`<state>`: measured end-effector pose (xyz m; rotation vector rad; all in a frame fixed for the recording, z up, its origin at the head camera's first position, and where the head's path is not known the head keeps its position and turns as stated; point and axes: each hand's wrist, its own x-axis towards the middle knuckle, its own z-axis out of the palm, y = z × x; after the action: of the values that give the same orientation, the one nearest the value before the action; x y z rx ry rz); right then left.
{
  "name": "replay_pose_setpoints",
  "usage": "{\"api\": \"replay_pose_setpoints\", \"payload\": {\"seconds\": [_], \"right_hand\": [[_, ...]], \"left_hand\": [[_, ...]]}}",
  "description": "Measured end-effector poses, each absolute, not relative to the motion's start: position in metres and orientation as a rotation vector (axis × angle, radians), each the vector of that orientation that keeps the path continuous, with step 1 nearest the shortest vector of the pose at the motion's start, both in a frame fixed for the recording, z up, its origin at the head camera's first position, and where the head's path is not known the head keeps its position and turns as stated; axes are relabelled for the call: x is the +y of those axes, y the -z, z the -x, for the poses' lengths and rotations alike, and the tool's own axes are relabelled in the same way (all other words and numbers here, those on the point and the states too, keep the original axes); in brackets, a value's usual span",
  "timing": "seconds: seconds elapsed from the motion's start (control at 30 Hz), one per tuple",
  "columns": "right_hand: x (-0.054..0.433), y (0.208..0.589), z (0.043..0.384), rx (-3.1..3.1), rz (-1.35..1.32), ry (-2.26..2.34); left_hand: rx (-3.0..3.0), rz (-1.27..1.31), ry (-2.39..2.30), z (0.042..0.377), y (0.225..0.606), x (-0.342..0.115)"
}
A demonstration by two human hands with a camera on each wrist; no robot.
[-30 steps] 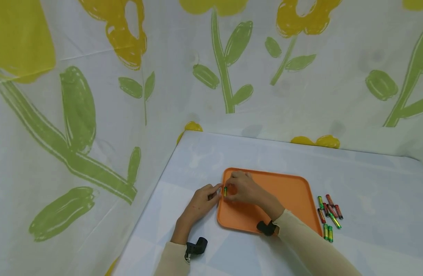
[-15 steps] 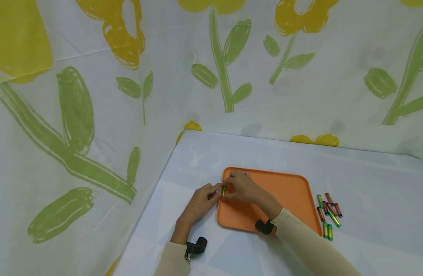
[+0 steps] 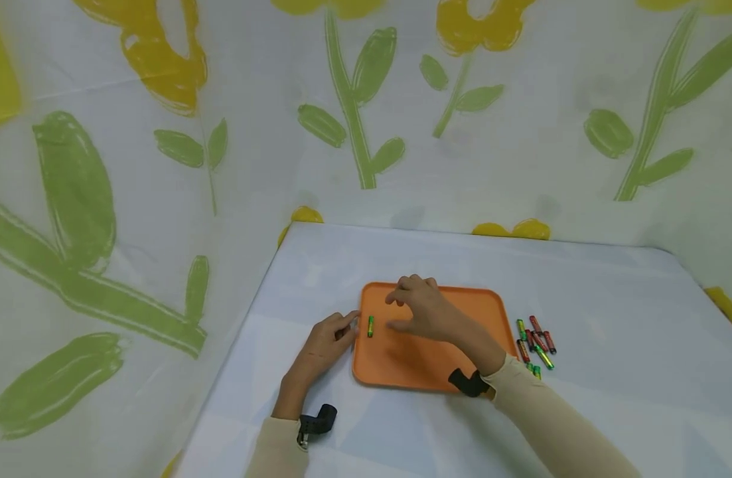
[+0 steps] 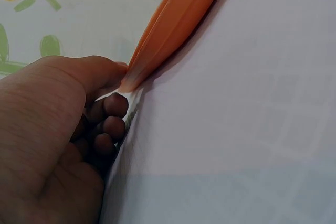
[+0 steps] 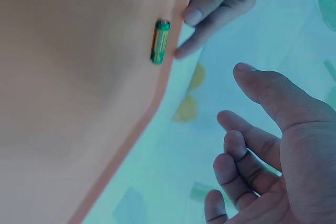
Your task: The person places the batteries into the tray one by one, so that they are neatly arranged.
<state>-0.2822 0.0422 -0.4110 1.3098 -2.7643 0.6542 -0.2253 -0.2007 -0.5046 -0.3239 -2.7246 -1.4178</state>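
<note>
In the head view, the left hand (image 3: 326, 342) touches the left rim of an orange tray (image 3: 395, 369) on the table (image 3: 604, 299); the right hand (image 3: 428, 313) hangs above it — thumb and fingers apart. A green battery (image 3: 370, 326) lies inside, near that rim; more batteries (image 3: 540, 340) lie right of the tray

In the left wrist view, the left hand's lower fingers (image 4: 114, 127) curl loosely

In the right wrist view, the green battery lies just inside the rim — the right hand's fingers are spread

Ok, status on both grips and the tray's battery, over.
Left grip touching edge of orange tray. Right grip empty, above tray. Green battery lies inside, nothing covering it.
</note>
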Motion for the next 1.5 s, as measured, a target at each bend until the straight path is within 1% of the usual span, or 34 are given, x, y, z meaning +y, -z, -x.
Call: {"api": "replay_pose_setpoints", "payload": {"seconds": [0.17, 0.3, 0.57, 0.77, 0.97, 1.17, 1.37, 1.5], "right_hand": [[0.063, 0.405, 0.277, -2.727, -1.277, -0.645], [0.085, 0.405, 0.272, -2.725, -1.201, -0.664], [0.135, 0.418, 0.263, -2.742, -1.07, -0.677], [0.162, 0.429, 0.254, -2.773, -1.005, -0.692], [0.184, 0.436, 0.245, -2.735, -0.989, -0.666], [0.204, 0.446, 0.237, -2.793, -0.878, -0.655], [0.216, 0.453, 0.231, -2.874, -0.8, -0.674], [0.22, 0.457, 0.23, -2.895, -0.795, -0.64]], "left_hand": [[-2.712, 0.289, 1.426, 0.222, 0.504, -0.21], [-2.711, 0.25, 1.45, 0.22, 0.503, -0.216], [-2.732, 0.245, 1.401, 0.224, 0.503, -0.223], [-2.743, 0.238, 1.399, 0.221, 0.504, -0.229], [-2.75, 0.222, 1.418, 0.222, 0.507, -0.233], [-2.763, 0.219, 1.421, 0.223, 0.511, -0.238], [-2.761, 0.203, 1.412, 0.223, 0.513, -0.244], [-2.756, 0.206, 1.404, 0.222, 0.513, -0.247]]}}
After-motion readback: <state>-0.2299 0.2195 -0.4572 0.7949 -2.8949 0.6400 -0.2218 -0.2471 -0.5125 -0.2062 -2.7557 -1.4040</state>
